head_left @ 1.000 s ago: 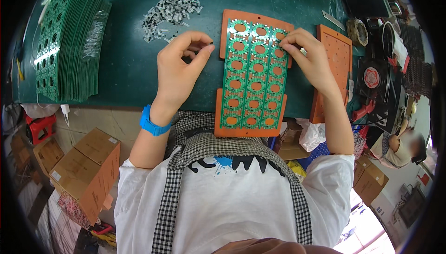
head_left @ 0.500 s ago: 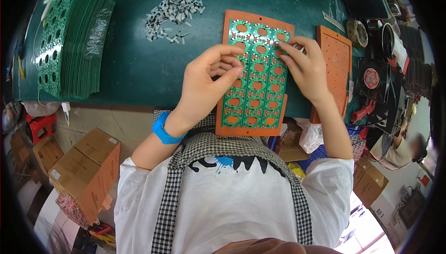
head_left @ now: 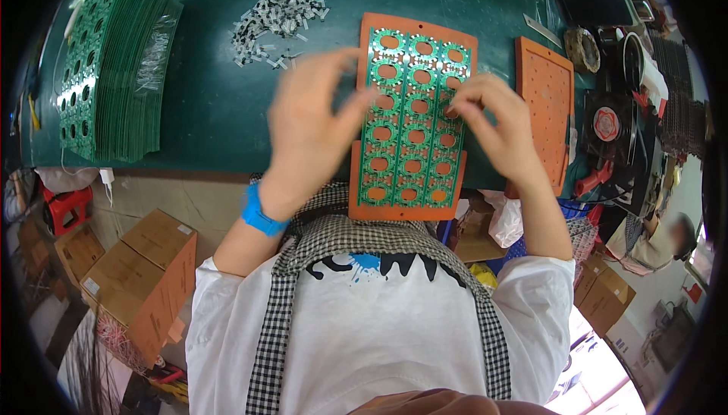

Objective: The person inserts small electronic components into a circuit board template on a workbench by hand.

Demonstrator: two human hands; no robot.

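Note:
A green circuit board panel (head_left: 431, 119) with rows of oval holes lies on an orange fixture plate (head_left: 398, 212) that overhangs the near edge of the bench. My left hand (head_left: 307, 115), blurred by motion, is at the panel's left edge with thumb and forefinger apart. Over the right column of boards, my right hand (head_left: 500, 123) has its thumb and forefinger pinched together. Whatever may be between those fingertips is too small to make out. Beyond my left hand is a loose pile of small clear and dark parts (head_left: 279, 20).
Tall stacks of green circuit board panels (head_left: 125, 66) stand at the left. A second orange plate (head_left: 546, 104) lies to the right, near a metal ruler (head_left: 542, 30) and a roll of tape (head_left: 582, 51). Cardboard boxes (head_left: 144, 263) sit below the bench. Another person (head_left: 644, 244) is at far right.
My left hand has swung left, away from the panel's middle, and its fingers have spread. My right hand has moved slightly nearer me, its fingertips closing together over the right column.

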